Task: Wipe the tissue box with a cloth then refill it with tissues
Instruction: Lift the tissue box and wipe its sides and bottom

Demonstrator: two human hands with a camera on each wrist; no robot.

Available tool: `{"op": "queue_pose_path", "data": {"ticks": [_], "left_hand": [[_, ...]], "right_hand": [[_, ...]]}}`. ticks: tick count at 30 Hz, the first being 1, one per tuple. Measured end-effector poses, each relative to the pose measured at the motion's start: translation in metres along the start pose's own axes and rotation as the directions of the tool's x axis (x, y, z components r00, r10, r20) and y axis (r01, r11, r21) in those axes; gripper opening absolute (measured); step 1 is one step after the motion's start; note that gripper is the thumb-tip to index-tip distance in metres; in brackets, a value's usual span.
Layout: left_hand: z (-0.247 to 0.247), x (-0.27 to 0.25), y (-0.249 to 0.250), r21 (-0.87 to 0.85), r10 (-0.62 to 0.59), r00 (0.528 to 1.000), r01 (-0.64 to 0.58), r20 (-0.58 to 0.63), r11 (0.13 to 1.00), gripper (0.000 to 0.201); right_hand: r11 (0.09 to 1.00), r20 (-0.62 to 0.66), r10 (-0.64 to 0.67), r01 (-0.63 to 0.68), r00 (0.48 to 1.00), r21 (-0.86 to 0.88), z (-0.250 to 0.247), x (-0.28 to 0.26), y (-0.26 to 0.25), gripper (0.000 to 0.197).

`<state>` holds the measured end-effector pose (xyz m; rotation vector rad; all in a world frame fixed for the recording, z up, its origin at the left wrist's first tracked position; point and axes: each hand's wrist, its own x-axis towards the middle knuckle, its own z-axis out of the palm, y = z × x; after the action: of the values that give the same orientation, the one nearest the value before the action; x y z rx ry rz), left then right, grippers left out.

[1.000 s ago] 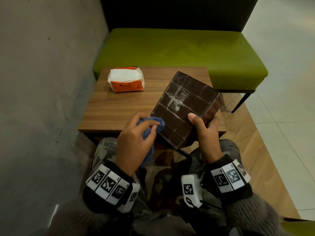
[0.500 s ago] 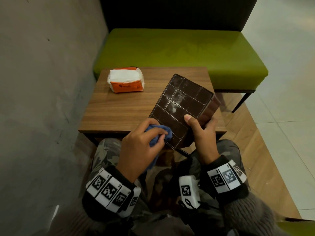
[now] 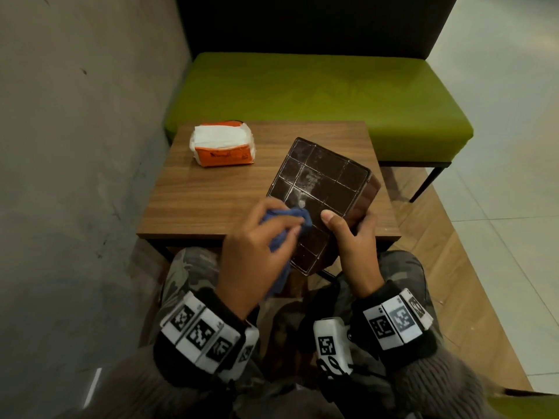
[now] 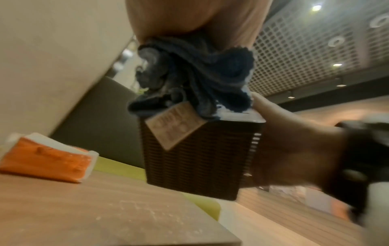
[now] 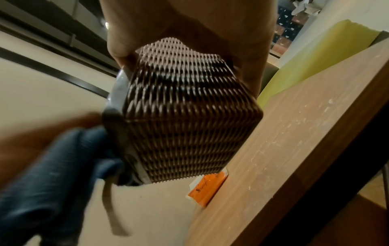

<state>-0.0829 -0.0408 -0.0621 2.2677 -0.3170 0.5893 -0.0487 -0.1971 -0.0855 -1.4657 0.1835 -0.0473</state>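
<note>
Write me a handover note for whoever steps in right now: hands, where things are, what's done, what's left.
Left hand: grips the bunched blue cloth, pressing it on the tissue box's grid face.
Right hand: holds the dark woven tissue box tilted over the table's near edge, thumb on the grid face.
Orange tissue pack: lies on the wooden table, far left.
Done: wiping under way; pale smears remain on the grid face.
Left: finish wiping, then load the tissues into the box.
</note>
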Motion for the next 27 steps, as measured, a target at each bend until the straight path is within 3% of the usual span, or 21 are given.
{"op": "queue_pose_path", "data": {"ticks": [2,6,11,15,17,20,22,27], "left_hand": [[0.002,-0.006,0.005,0.008,0.055,0.997,-0.056,0.052,0.998,0.015],[-0.005,0.01,-0.012,0.042,-0.098,0.99,0.103,-0.104,0.994,0.017],[-0.001,-0.004,0.009,0.05,0.047,0.996,-0.051,0.077,0.997,0.019],[-0.01,0.009,-0.009,0.11,-0.061,0.998,0.057,0.032,0.992,0.02],[-0.01,0.012,-0.006,0.111,-0.062,0.997,0.058,0.038,0.992,0.018],[-0.003,0.001,0.011,0.082,0.037,0.991,-0.048,0.131,0.996,0.018],[-0.002,-0.001,0.009,0.071,0.043,0.987,-0.055,0.154,0.996,0.018],[-0.003,0.008,-0.006,0.088,-0.091,0.996,0.092,-0.01,0.992,0.015]], "right_hand": [[1.0,0.001,-0.004,0.004,1.0,-0.01,0.0,0.0,0.0,0.057],[1.0,-0.003,0.0,0.0,1.0,-0.031,0.003,-0.004,0.003,0.075],[1.0,-0.015,-0.018,0.017,1.0,-0.02,0.001,-0.002,0.003,0.069],[0.998,-0.013,-0.025,0.024,1.0,-0.058,0.0,-0.005,0.007,0.086],[0.998,-0.023,-0.019,0.018,1.0,-0.058,0.002,-0.004,0.006,0.08],[0.999,-0.044,-0.009,0.008,0.999,-0.034,0.001,-0.002,0.006,0.061],[0.999,-0.052,-0.013,0.012,0.999,-0.034,0.0,-0.002,0.007,0.059],[0.999,-0.05,-0.004,0.002,0.999,-0.032,0.001,-0.002,0.006,0.066]]}}
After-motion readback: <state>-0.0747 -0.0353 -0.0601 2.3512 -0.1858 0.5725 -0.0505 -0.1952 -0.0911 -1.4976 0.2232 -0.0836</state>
